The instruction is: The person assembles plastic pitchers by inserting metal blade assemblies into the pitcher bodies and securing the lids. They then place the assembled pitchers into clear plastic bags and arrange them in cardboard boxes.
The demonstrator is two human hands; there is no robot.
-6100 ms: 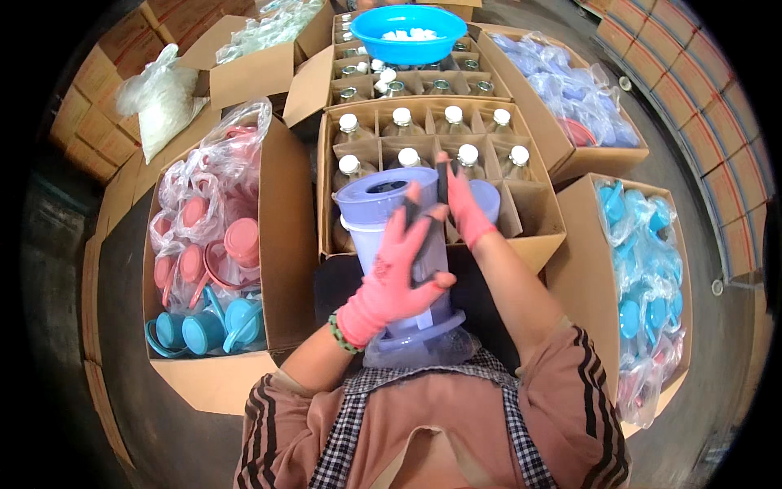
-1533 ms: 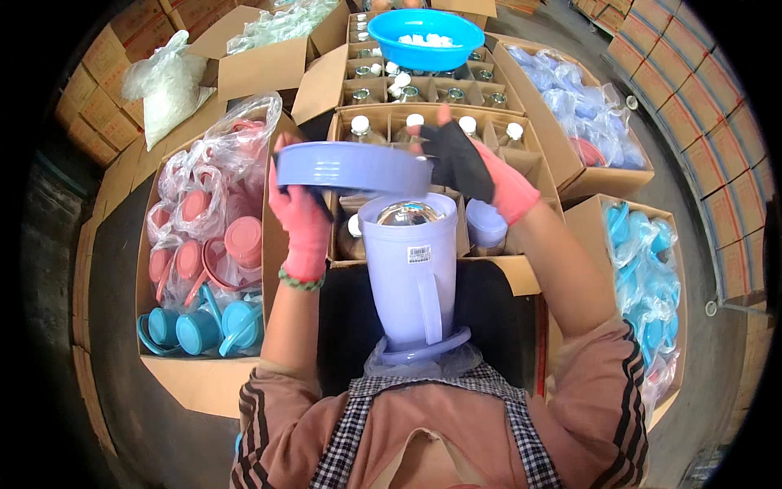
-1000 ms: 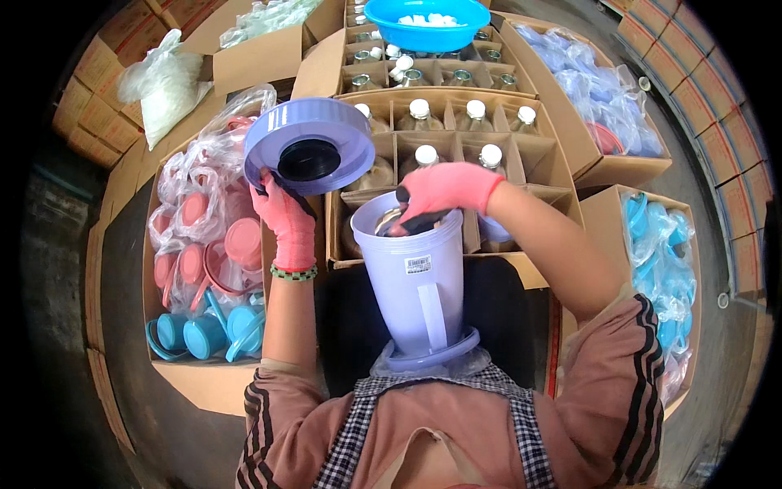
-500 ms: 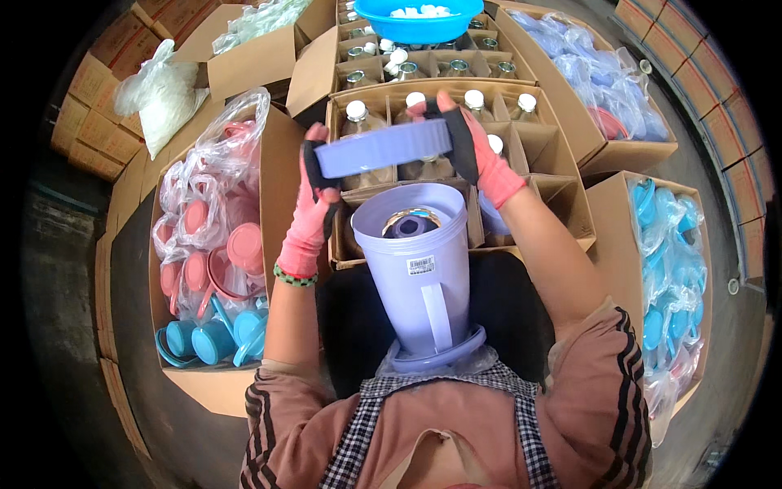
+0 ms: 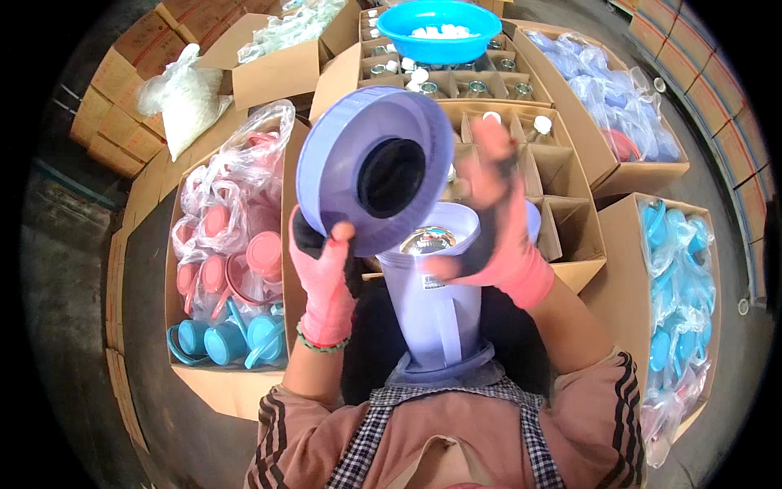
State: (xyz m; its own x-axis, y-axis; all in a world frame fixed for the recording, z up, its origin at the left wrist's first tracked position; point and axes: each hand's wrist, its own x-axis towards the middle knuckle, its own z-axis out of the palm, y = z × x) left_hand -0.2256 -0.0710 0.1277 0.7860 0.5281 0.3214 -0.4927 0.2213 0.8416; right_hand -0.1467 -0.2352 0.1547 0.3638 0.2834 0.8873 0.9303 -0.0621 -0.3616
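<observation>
Gripping the lilac lid (image 5: 346, 163) low so its underside showed, the left hand (image 5: 324, 267) faced a spread right hand (image 5: 509, 232).

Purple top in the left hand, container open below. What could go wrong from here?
1. The left hand holds the purple top tilted, near its lower edge; it might slip or twist.
2. The shiny liner shows in the open purple container; a dropped top could strike it.
3. The right hand, motion-blurred and spread near the rim, might knock the container.
</observation>
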